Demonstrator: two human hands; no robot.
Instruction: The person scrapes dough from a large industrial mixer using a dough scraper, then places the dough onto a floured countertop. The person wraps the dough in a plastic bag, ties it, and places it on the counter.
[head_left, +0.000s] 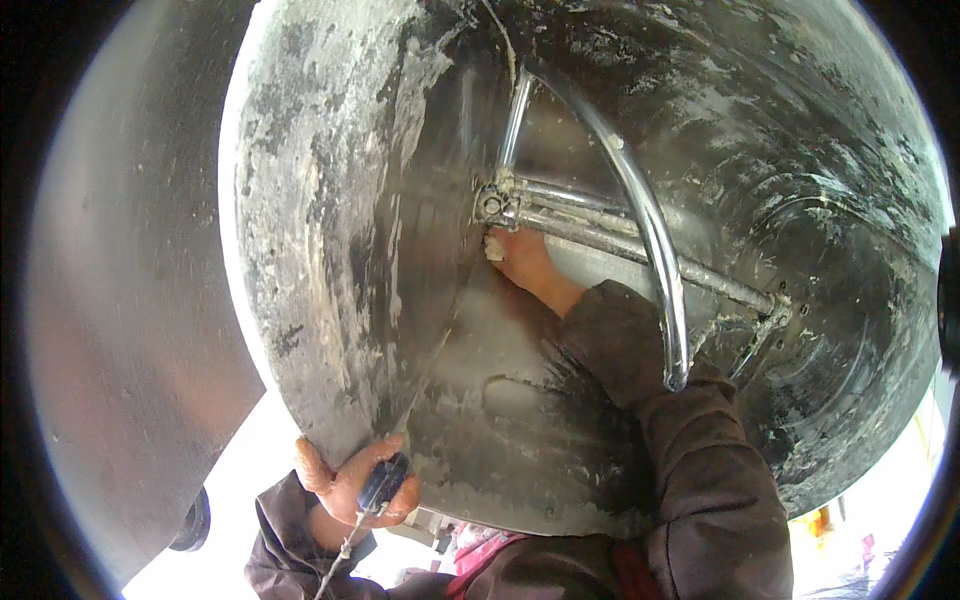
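Note:
A large metal mixer drum (465, 420), streaked with pale dough-like residue, fills the view before me. At its near left rim, my left hand (360, 480) curls its fingers around a small dark blue object (383, 481) with a residue-coated cord (339, 559) trailing down from it. Deep inside, my right hand (529, 259) reaches just below the bolted metal hub (493, 204). A small pale lump (493, 247) shows at its fingertips; whether it is gripped or stuck there, I cannot tell. The hub partly hides these fingers. Residue also clings around the hub's bolt.
A curved steel agitator bar (652, 225) arches over my right forearm. The straight shaft (600, 236) runs from the hub to an end bracket (778, 309) on the drum wall. Left of the drum stands a smooth metal surface (127, 300).

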